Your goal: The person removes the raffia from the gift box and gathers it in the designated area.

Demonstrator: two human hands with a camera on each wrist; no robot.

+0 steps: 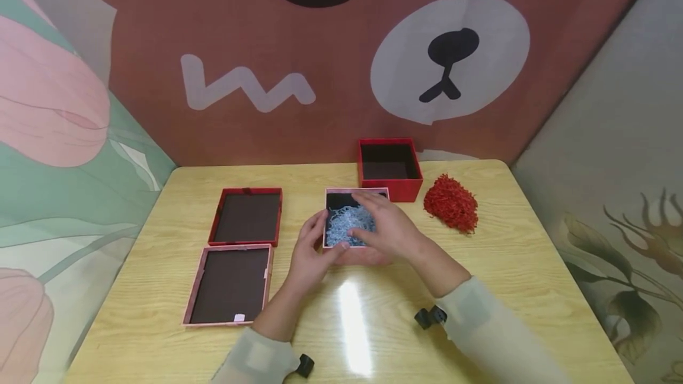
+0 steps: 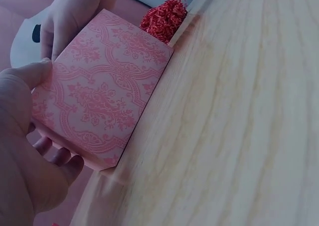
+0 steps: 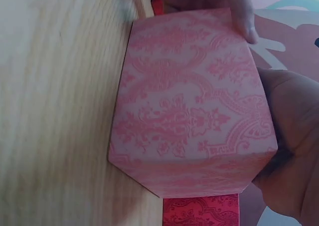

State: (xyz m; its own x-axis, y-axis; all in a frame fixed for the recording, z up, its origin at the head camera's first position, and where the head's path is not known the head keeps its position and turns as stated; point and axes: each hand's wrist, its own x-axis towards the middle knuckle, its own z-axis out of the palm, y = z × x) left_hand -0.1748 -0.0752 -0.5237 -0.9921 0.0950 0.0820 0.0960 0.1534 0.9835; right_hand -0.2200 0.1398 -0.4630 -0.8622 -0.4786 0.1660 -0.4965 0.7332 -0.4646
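A pink patterned box (image 1: 358, 257) stands near the middle of the table, its top uncovered and its inside dark. Light blue shredded paper (image 1: 343, 225) fills much of it. My left hand (image 1: 311, 253) holds the box at its left side, thumb at the front rim and fingers along the wall, as the left wrist view also shows. Over the box's right side reaches my right hand (image 1: 393, 225), fingers extended across the far part and thumb over the blue paper. In the right wrist view the pink box (image 3: 187, 101) hides the paper inside.
Behind the pink box sits a red box (image 1: 392, 189) with a dark inside. A heap of red shredded paper (image 1: 452, 205) lies to its right. On the left lie a red lid (image 1: 280, 218) and, nearer, a pink lid (image 1: 193, 289), both inside up. A printed wall rises behind the table.
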